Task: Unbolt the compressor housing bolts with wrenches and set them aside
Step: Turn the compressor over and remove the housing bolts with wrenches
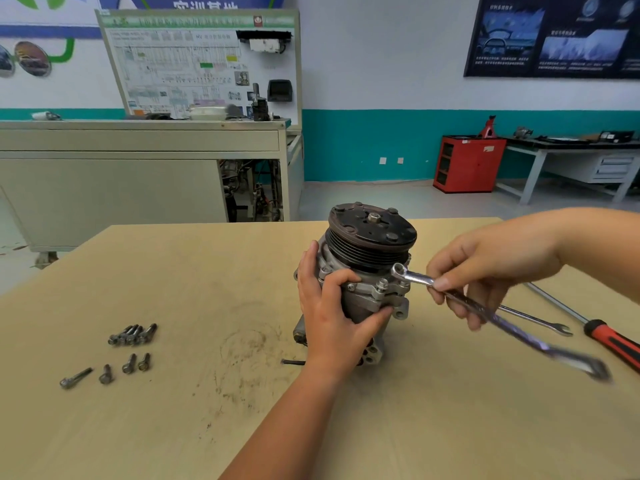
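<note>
The compressor [367, 261] stands upright on the tabletop [207, 271], its dark grooved pulley on top. The left grip [332, 313] is clenched round the near side of the compressor's housing, thumb across the front and fingers wrapped behind. The right grip [485, 271], to the right of the compressor, pinches the shank of a combination wrench [512, 329]. The wrench's ring end sits just beside a bolt head [382, 284] on the compressor's flange, and whether the two touch cannot be told. Its open end points away to the lower right, blurred.

Well to the left of the compressor lie loose bolts: a tight bunch [133, 334], and nearer the camera 4 single bolts [105, 374] spread in a row. A short dark piece [292, 362] lies just left of the compressor's base. To the right of the compressor, past the right grip, rest a second wrench [540, 322] and a screwdriver [613, 344] with a red and black handle.
</note>
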